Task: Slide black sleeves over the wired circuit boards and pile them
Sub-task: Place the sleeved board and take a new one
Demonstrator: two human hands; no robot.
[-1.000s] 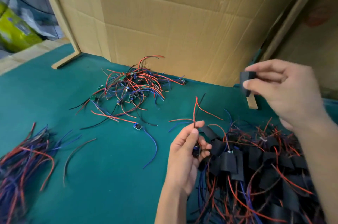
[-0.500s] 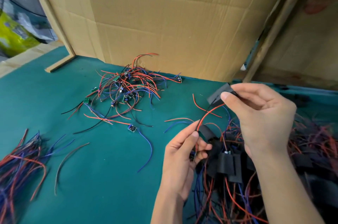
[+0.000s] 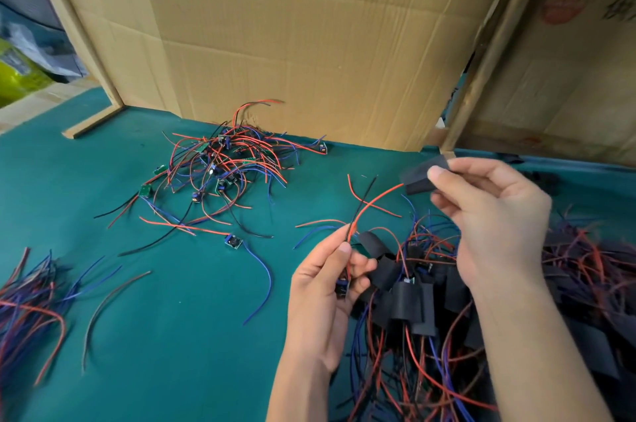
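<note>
My left hand (image 3: 327, 287) grips a small circuit board (image 3: 343, 285), pinching its red and black wires between thumb and forefinger. The red wire (image 3: 373, 202) arcs up to the right, and its tip meets the mouth of a flat black sleeve (image 3: 418, 176). My right hand (image 3: 488, 215) pinches that sleeve between thumb and fingers above the table. A pile of sleeved boards (image 3: 430, 297) lies under and right of both hands. A tangle of bare wired boards (image 3: 223, 170) sits on the green table near the cardboard wall.
A single board with a blue wire (image 3: 234, 242) lies between the tangle and my left hand. Loose cut wires (image 3: 27, 301) are heaped at the left edge. A cardboard wall (image 3: 309, 43) closes the back of the green table (image 3: 172, 335).
My right hand came down and left with the sleeve, from beside the wall to the wire's tip. The left hand kept its grip and barely moved.
</note>
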